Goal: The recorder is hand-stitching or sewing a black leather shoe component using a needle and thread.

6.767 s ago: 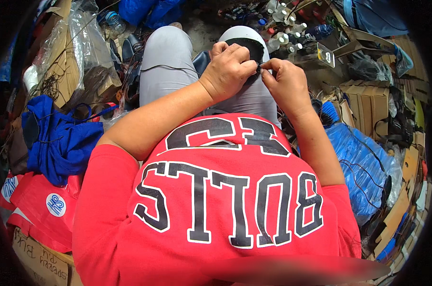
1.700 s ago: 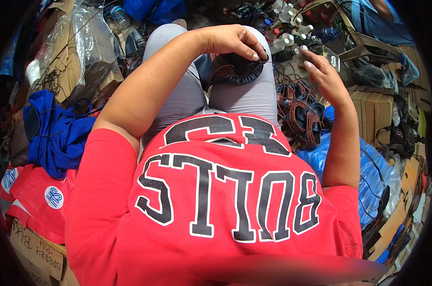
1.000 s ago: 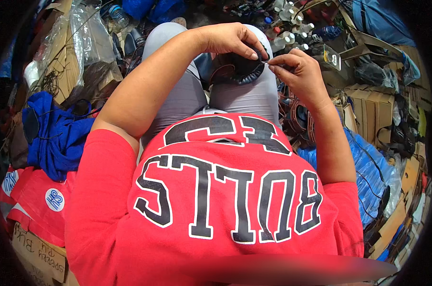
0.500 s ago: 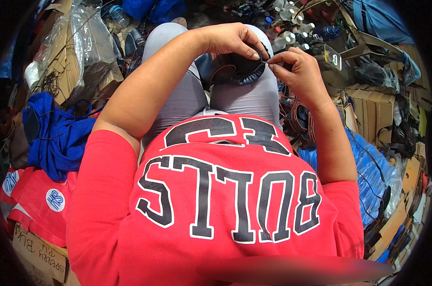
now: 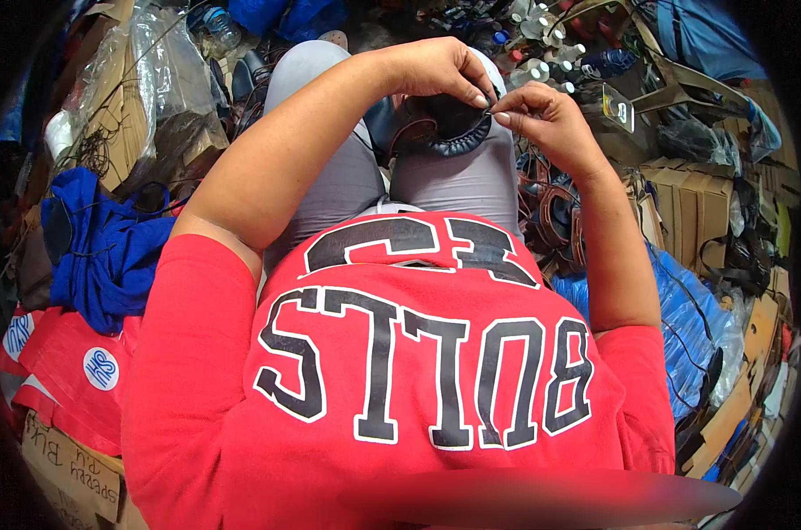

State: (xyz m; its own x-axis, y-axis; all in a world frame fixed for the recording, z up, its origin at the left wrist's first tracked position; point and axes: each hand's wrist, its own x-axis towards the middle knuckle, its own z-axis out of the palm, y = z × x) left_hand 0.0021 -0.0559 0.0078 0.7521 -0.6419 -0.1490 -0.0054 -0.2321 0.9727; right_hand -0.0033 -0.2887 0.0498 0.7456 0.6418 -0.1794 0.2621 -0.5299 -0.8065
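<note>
A dark leather shoe with a puckered, gathered edge rests on my right thigh, its inside brownish. My left hand bends over its far rim, thumb and fingers closed on the edge. Just to the right, my right hand pinches thumb and forefinger together at that same rim, almost touching the left fingertips. Whatever thin thing lies in this pinch is too small to make out. Part of the shoe is hidden behind my left hand.
Several small bottles stand beyond my right knee. Brown shoes lie right of my thigh, near cardboard and blue plastic. To the left are a blue cloth, red bags and clear plastic sheeting.
My right hand has moved slightly up and left, closer to my left fingertips. The left hand keeps its grip at the shoe's rim, shifting only a little.
</note>
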